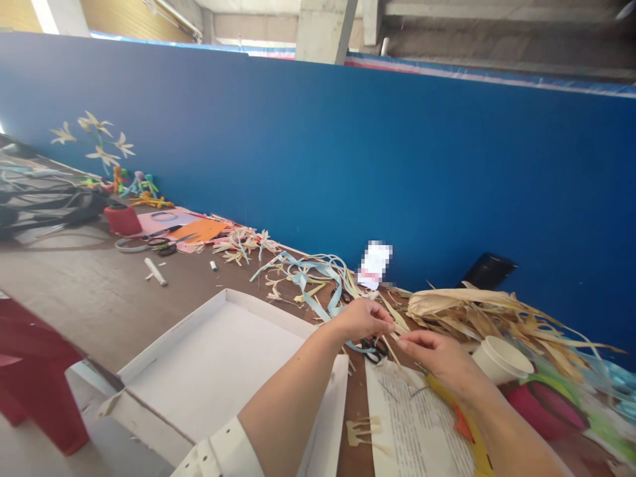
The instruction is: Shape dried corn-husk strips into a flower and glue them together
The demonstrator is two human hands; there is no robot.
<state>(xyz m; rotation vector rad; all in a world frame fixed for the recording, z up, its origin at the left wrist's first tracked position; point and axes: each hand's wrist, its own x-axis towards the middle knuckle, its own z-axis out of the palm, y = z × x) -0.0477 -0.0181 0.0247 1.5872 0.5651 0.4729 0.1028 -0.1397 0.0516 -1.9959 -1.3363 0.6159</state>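
My left hand (364,318) reaches over the table, its fingers closed in a pinch. Close beside it, my right hand (433,352) pinches too, thumb and fingers together. Between the fingertips runs a thin pale husk strip (395,336), partly hidden by the fingers. Under and behind the hands lie black-handled scissors (376,349) and a light blue ribbon (325,285). To the right spreads a bundle of dried corn husks (462,305). Below the hands rests a printed sheet (417,417) with cut husk pieces on and beside it.
A shallow white box lid (209,358) lies left of my forearm. A paper cup (501,360) tilts at the right, near a magenta spool (549,407). Along the blue partition (298,152) stand a phone-like bright panel (373,264), husk flowers (102,142) and a red thread spool (122,220).
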